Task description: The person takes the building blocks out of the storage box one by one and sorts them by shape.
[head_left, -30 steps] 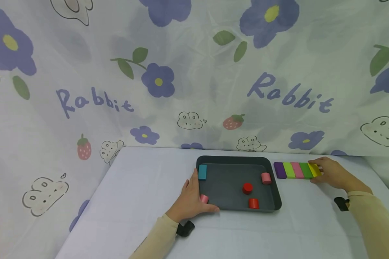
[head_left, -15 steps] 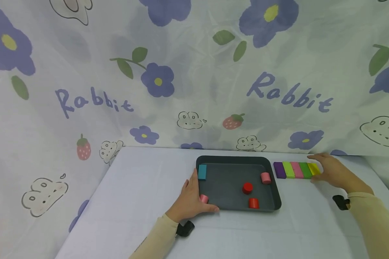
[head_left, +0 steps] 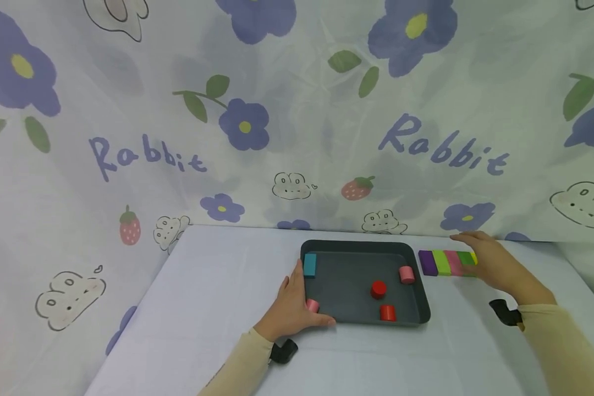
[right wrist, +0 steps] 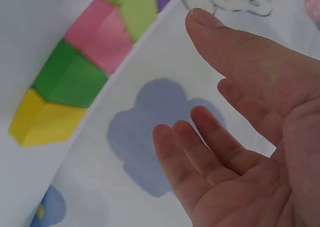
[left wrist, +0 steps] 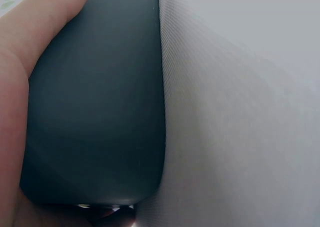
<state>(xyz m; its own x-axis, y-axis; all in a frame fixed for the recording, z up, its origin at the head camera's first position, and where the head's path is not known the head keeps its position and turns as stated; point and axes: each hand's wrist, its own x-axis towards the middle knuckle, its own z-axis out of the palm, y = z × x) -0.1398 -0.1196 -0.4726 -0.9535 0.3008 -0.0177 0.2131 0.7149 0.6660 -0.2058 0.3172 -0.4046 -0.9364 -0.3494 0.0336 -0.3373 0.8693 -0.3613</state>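
My left hand [head_left: 291, 312] rests at the near left corner of a dark grey tray [head_left: 346, 286], fingers along its left side and thumb along its front. The left wrist view has the tray's smooth outer wall [left wrist: 100, 102] beside that hand. My right hand [head_left: 497, 267], fingers spread and holding nothing, hovers over the right end of a row of blocks: purple [head_left: 428, 263], lime [head_left: 441, 263], pink [head_left: 454, 260], green [head_left: 467, 257] and yellow [right wrist: 47, 119]. In the head view it covers most of the yellow block.
Inside the tray lie a blue block [head_left: 309, 265] at the left wall, two pink cylinders [head_left: 407, 275] near opposite sides, and two red cylinders [head_left: 378, 289]. A white cloth covers the table [head_left: 218, 275]. Behind it hangs a flower-and-rabbit printed curtain [head_left: 317, 143].
My right hand has come off the yellow block and shifted left over the row, its fingers spread wider. The left hand and the tray stay in place.
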